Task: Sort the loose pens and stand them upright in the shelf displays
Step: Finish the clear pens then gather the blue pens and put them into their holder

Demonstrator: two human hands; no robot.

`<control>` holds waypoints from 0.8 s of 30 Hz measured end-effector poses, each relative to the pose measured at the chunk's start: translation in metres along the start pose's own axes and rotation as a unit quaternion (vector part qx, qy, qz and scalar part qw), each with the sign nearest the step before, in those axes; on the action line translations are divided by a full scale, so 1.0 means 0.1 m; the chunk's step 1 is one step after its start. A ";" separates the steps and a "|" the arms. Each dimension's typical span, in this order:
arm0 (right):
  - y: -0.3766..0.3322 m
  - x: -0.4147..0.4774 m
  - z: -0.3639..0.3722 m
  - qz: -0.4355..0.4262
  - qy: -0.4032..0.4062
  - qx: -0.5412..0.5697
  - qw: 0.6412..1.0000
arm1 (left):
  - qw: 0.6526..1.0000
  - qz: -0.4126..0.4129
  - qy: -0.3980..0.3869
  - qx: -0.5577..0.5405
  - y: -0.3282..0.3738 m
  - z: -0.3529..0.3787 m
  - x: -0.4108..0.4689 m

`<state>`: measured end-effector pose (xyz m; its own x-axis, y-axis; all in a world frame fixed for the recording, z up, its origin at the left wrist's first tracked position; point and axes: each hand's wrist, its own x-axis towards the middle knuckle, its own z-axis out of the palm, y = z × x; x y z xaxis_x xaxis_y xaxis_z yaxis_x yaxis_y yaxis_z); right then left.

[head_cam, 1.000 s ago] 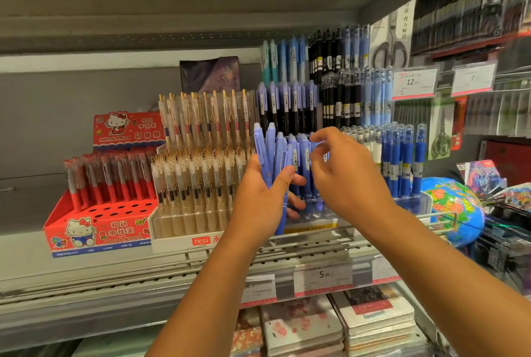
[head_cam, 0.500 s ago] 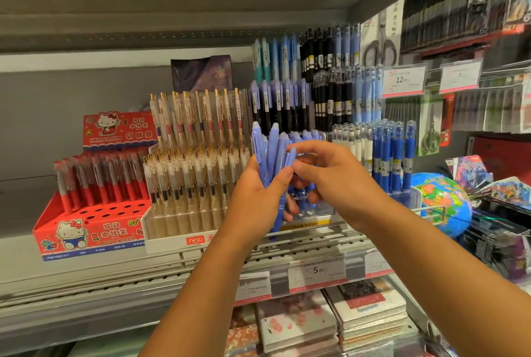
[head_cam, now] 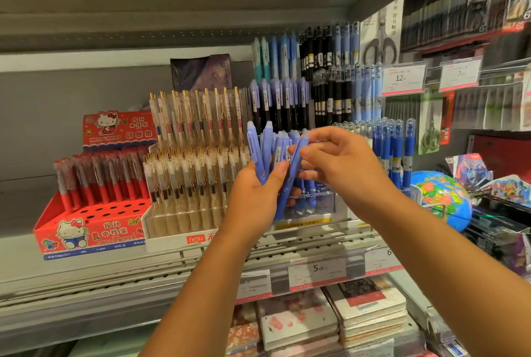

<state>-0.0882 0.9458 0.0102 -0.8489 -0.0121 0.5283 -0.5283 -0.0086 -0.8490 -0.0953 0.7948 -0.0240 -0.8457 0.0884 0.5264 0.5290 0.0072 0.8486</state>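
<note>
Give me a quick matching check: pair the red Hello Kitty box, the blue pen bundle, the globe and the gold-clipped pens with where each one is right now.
Things:
1 red Hello Kitty box
2 blue pen bundle
3 globe
4 gold-clipped pens

Places:
A gripped in the left hand
B right end of the shelf
C white tray, middle of the shelf
D left end of the shelf

Pairs: 1-D, 2-A, 3-B, 4-C

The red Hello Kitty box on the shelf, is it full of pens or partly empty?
Partly empty. The red box has bare holes in its front rows; red pens stand only behind them.
</note>
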 end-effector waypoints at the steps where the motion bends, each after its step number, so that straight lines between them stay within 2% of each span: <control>1: -0.01 0.01 -0.01 -0.009 0.008 -0.004 1.000 | 1.000 0.001 0.007 0.005 0.00 0.00 0.00; 4: -0.07 0.06 -0.05 -0.055 0.046 -0.045 0.996 | 0.999 -0.010 0.028 -0.014 0.00 0.01 0.02; 8: -0.13 0.16 -0.11 -0.111 0.103 -0.159 0.976 | 0.999 -0.022 0.037 -0.018 0.02 0.01 0.02; 15: -0.21 0.27 -0.10 -0.210 0.125 -0.356 0.902 | 0.999 -0.035 0.035 -0.012 0.03 0.01 0.03; 24: -0.21 0.39 -0.02 -0.188 0.119 -0.494 0.841 | 0.998 -0.041 0.035 -0.023 0.01 0.00 0.02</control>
<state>-0.1099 0.9475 0.0483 -0.5366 0.0072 0.8438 -0.4151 0.8683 -0.2714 -0.0964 0.7953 -0.0224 -0.8893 0.0200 0.4569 0.4561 -0.0347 0.8892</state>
